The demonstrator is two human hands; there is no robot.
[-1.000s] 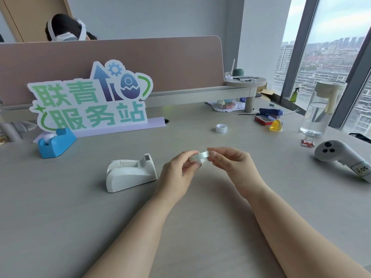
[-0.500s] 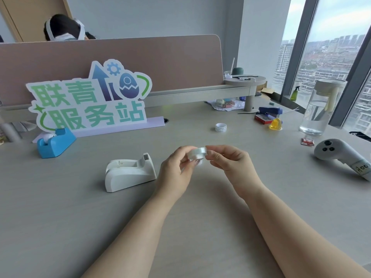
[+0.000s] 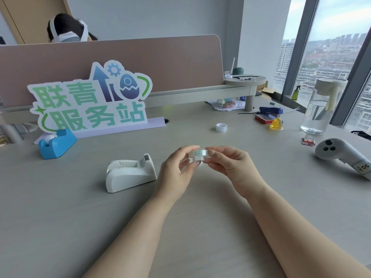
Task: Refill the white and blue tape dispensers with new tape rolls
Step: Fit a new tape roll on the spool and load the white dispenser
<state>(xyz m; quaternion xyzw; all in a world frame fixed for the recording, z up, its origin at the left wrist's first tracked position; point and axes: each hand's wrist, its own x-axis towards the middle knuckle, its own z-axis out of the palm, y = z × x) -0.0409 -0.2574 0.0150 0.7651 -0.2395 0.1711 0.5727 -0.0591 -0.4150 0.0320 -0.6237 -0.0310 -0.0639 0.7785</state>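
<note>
Above the middle of the desk, my left hand [image 3: 178, 167] and my right hand [image 3: 230, 165] both pinch a clear tape roll [image 3: 199, 154] between their fingertips. The white tape dispenser [image 3: 130, 173] stands just left of my left hand, and its cradle looks empty. Far left, in front of the sign, sits the blue tape dispenser [image 3: 56, 143] with a white roll in it. A second small tape roll [image 3: 221, 127] lies on the desk beyond my hands.
A green and blue sign [image 3: 90, 101] stands at the back left against a partition. To the right are a white controller [image 3: 339, 155], a water jug [image 3: 321, 109], a stapler [image 3: 270, 111], a yellow object [image 3: 276, 124] and a small wrapper [image 3: 308, 141]. A person sits behind the partition.
Both hands keep hold of the clear roll and have turned it slightly between the fingers. The dispensers have not moved.
</note>
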